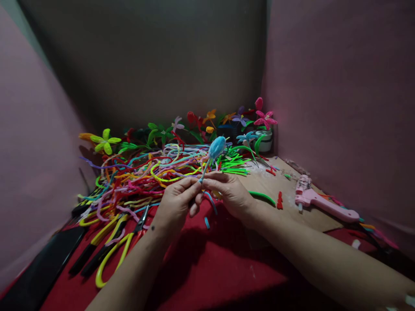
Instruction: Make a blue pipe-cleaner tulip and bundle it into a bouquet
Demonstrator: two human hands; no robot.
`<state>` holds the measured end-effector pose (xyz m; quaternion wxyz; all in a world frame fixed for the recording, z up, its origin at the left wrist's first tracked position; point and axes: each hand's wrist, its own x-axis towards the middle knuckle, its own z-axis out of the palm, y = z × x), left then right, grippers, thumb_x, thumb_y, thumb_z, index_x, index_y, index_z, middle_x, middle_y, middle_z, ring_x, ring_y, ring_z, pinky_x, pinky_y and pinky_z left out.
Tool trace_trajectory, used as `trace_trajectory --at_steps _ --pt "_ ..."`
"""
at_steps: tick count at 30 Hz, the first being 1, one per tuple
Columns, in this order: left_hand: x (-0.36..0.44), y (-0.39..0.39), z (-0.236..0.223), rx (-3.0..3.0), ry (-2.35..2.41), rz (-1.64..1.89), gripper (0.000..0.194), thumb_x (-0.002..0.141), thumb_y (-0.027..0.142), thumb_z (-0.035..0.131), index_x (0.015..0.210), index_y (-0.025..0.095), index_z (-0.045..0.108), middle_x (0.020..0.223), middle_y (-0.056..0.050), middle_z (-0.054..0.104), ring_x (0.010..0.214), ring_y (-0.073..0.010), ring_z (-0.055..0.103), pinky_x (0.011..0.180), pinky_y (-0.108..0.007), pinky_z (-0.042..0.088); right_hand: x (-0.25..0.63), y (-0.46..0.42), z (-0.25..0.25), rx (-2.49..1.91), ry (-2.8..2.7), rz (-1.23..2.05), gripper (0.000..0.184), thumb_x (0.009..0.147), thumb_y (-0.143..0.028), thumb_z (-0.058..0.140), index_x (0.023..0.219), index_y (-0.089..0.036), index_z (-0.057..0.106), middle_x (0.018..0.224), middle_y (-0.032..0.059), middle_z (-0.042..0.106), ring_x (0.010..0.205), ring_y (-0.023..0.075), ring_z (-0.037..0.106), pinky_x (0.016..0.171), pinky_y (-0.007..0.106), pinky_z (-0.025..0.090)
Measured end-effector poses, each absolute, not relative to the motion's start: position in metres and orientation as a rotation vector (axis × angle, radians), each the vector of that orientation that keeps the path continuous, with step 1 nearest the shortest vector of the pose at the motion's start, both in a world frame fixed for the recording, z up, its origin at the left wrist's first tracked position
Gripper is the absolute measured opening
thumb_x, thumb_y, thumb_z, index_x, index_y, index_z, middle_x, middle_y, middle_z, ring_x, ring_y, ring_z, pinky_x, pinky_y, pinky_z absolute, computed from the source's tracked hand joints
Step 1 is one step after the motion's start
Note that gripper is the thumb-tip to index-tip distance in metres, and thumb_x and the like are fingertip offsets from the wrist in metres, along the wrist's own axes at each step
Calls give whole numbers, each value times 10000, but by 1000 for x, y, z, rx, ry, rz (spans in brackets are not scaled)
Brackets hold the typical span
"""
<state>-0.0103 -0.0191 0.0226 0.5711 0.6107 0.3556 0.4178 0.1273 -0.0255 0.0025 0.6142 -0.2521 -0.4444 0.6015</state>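
A light-blue fuzzy pipe-cleaner flower bud [217, 148] stands upright on a thin twisted stem in front of me. My left hand [180, 196] pinches the lower end of this stem between thumb and fingers. From the other side my right hand [231, 192] also has its fingertips closed at the same spot, so both hands meet there. Just below them lie a light-blue pipe-cleaner strip [210, 203] and a short cut blue piece [207, 223]. A green pipe cleaner [263, 197] extends past the right hand.
A heap of multicoloured pipe cleaners [136, 172] covers the left and middle. Yellow-handled scissors [113, 257] and yellow-black pliers [100, 239] lie at left. A pink glue gun [327, 205] rests on cardboard [259, 185] at right. Finished flowers [266, 119] line the back.
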Motion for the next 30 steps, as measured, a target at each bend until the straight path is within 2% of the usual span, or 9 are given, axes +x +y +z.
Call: trace_trajectory --at_steps 5,8,11,15,20,23,25,30 --pt "-19 -12 16 1106 565 773 136 795 273 555 757 143 549 445 87 404 259 18 167 273 -108 196 128 -22 0 -600 -878 1515 159 573 -223 741 710 -170 683 664 -7 653 608 94 560 584 229 408" --pt "-21 -9 16 1092 545 716 140 798 272 548 755 139 547 452 91 388 263 23 136 275 -106 181 128 -21 -1 -579 -905 1539 142 581 -208 730 707 -160 686 647 -7 649 607 90 559 574 218 404" --pt "-17 -12 19 1255 669 763 191 814 324 516 765 142 545 466 76 419 276 6 215 301 -127 203 128 -20 -1 -568 -867 1519 109 571 -181 729 665 -159 679 598 -21 630 564 79 543 563 218 399" --pt "-8 -19 16 1749 1014 1065 162 778 319 553 807 160 560 539 47 508 386 -49 418 398 -173 331 127 -20 0 -600 -740 1478 119 540 -158 739 637 -163 670 601 -29 632 559 77 538 569 221 396" --pt "-6 -21 5 2145 1180 1261 112 802 264 514 815 191 598 526 53 486 442 -63 439 496 -190 366 123 -22 -1 -585 -774 1416 130 539 -166 746 648 -155 676 613 -28 635 582 77 542 620 225 412" --pt "-5 -21 7 1939 1120 1219 131 811 284 500 774 184 574 507 58 473 393 -59 416 426 -185 344 123 -22 -3 -558 -872 1434 146 586 -209 728 709 -142 689 689 2 660 619 89 556 630 233 417" --pt "-5 -22 12 1741 1053 1145 142 803 299 519 751 171 553 498 60 482 352 -50 404 371 -177 310 125 -22 -3 -562 -927 1467 148 617 -232 711 722 -130 688 669 4 648 591 80 543 594 222 404" --pt "-12 -17 18 1320 779 881 177 781 319 564 732 154 525 469 68 472 279 -12 301 303 -141 245 129 -20 0 -566 -908 1556 156 604 -204 718 739 -135 681 662 -5 641 587 77 555 555 199 395"
